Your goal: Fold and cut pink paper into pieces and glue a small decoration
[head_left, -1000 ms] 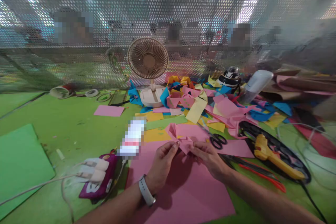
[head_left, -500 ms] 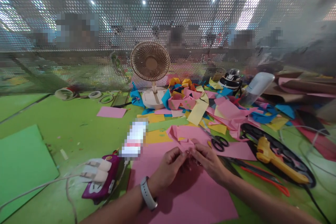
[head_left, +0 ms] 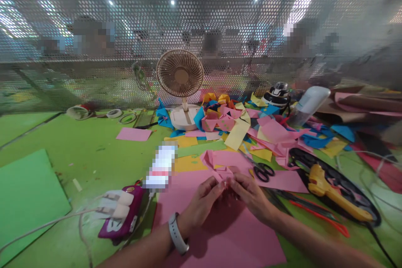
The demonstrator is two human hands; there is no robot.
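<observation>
- Head view: we noted the left hand and right hand together, fingertips nearly meeting, both pinching a small folded pink paper above a large pink sheet.
- Handling, our judgement: very light, thin and springy, not slippery; it would crease or crush easily under a hard squeeze.
- Best hold, we judged: a soft fingertip pinch on the layered lower edge, leaving the upper folds unpressed.
- Fingers hid the lower part; we could not tell how its layers joined.
- Just beyond the right hand we recorded scissors, their blades pointing away, near a heap of folded paper.
- Farther right, a yellow glue gun lay on a black tray, which crowded that side.
- On the left we logged a lit phone and its cable; the fan stood behind.
</observation>
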